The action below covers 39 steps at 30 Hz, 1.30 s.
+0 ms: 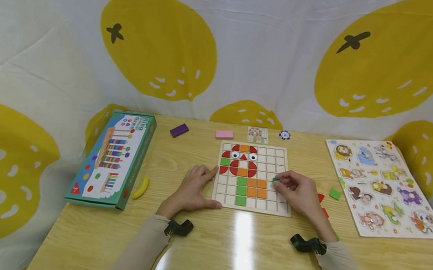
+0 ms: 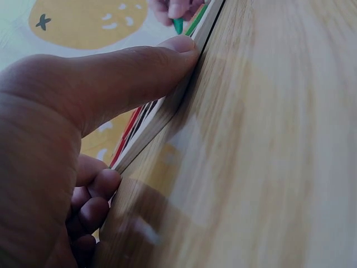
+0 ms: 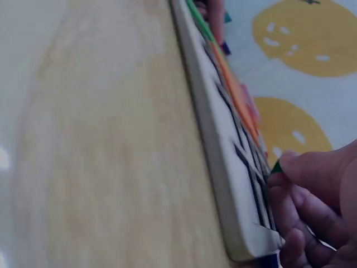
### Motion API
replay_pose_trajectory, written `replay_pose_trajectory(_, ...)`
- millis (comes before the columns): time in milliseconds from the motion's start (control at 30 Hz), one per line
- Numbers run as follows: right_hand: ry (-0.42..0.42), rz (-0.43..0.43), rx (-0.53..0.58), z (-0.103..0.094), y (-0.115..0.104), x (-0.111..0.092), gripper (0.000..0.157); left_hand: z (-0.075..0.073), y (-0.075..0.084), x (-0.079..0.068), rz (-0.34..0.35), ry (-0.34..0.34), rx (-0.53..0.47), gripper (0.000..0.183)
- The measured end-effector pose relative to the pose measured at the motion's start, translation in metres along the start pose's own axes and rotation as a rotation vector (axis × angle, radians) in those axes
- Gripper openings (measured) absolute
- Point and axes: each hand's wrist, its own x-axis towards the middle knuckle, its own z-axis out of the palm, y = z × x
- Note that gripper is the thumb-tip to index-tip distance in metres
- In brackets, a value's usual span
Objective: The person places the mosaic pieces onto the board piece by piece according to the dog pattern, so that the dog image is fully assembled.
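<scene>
A wooden grid board [image 1: 251, 209] lies flat on the table between both hands. Red, orange, green and eyed pieces fill part of it, forming a bird-like picture with two eyes [image 1: 235, 155]. My left hand [image 1: 193, 190] steadies the board's near left corner, thumb straight along the front edge and index fingertip at the left side. Thumb and fingers of my right hand [image 1: 298, 191] pinch a small green tile [image 1: 276, 180] over the right-hand columns. In the right wrist view, only a corner of that green tile [image 3: 276, 167] shows between the fingertips.
Behind the board lie a pattern card [image 1: 257, 135], a pink block [image 1: 224, 135], a purple block [image 1: 179, 130] and a round chip [image 1: 285, 135]. A game box [image 1: 114, 157] and toy banana [image 1: 141, 188] sit left. Loose green [image 1: 335, 194] and red pieces lie before an animal puzzle [image 1: 384, 190].
</scene>
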Motion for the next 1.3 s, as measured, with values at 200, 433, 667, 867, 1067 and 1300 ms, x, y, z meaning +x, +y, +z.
replay_pose_trajectory(200,0.003,0.025,-0.018,0.007,-0.001,-0.002,0.020,-0.001,0.004,-0.001,-0.009,-0.019,-0.004,0.117)
replay_pose_trajectory(433,0.002,-0.093,-0.174,0.009,-0.006,-0.003,0.013,0.000,0.003,0.000,-0.013,-0.006,0.007,0.116)
replay_pose_trajectory(667,-0.056,-0.060,-0.194,0.002,-0.010,-0.006,0.026,0.000,0.002,0.001,-0.014,-0.013,0.015,0.117)
replay_pose_trajectory(867,-0.101,-0.023,-0.182,0.000,-0.010,-0.005,0.018,-0.002,0.003,0.001,-0.021,-0.018,0.004,0.117)
replay_pose_trajectory(1067,-0.093,-0.026,-0.175,0.003,-0.008,-0.004,0.018,-0.002,0.002,0.002,-0.022,-0.021,0.002,0.116)
replay_pose_trajectory(1300,-0.091,-0.044,-0.139,-0.003,-0.006,-0.004,0.019,-0.002,0.003,0.001,-0.019,-0.014,-0.001,0.117)
